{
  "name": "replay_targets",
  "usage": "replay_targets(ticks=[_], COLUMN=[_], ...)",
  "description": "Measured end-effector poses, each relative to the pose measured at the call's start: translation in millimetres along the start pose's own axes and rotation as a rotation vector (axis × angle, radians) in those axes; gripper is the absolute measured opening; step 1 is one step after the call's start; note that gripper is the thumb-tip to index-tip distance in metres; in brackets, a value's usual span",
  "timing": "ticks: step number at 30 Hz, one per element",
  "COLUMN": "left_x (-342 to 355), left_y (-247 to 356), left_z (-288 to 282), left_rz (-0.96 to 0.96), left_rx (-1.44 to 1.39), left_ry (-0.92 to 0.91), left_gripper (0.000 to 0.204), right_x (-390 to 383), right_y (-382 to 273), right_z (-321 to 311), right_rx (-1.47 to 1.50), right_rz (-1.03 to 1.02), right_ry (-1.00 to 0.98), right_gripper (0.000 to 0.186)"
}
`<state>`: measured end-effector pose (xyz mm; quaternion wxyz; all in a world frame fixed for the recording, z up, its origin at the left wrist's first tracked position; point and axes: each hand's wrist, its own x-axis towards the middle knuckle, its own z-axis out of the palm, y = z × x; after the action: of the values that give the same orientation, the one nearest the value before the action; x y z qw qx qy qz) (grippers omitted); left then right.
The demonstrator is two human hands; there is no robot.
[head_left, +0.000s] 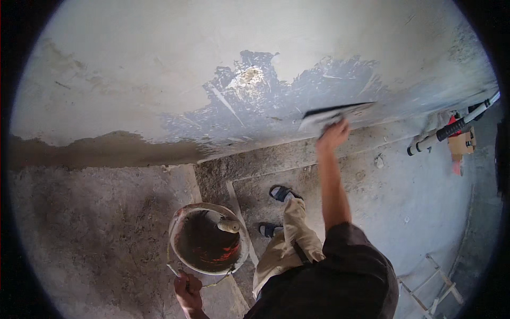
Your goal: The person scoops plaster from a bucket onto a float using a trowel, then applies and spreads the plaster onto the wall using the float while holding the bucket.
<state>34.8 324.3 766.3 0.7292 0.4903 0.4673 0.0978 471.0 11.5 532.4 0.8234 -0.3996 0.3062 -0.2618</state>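
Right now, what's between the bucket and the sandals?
In the head view, there's floor with a narrow pale strip running between the bucket and the sandals.

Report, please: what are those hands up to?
Right hand gripping trowel at patchy wall. Left hand holding bucket handle. Nothing visibly blocking trowel.

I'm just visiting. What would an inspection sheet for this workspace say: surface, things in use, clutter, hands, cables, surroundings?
Surface: wall, pale, with patchy grey and brown areas.
Things in use: trowel, motion-blurred, at the wall; bucket with a pale cylindrical piece inside.
Clutter: cardboard box; pole with a black grip.
Hands: right hand holds the trowel; left hand grips the bucket's handle.
Cables: nothing seen.
Surroundings: stained floor; ladder-like frame, lower right.
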Motion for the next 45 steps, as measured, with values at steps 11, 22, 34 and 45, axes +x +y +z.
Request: replay_targets(ticks=[11, 22, 34, 45], left_x=[9, 26, 51, 38], left_y=[18, 1, -9, 9], left_z=[27, 40, 65, 35], left_rz=[-0.05, -0.093, -0.083, -0.022], left_rx=[0.091, 0.088, 0.253, 0.036], left_ry=[-0.083, 0.117, 0.054, -0.07], left_gripper=[0.027, 0.027, 0.029, 0.025], right_x=[-41, 136, 27, -22], right_y=[29, -22, 45, 70], right_z=[49, -69, -29, -198], right_rx=[-0.017, 0.152, 0.149, -1.327], right_rz=[0.101, -0.134, -0.016, 0.411], right_ry=[0.186, -0.271, 0.006, -0.527], right_gripper=[0.024, 0.037, 0.026, 0.047])
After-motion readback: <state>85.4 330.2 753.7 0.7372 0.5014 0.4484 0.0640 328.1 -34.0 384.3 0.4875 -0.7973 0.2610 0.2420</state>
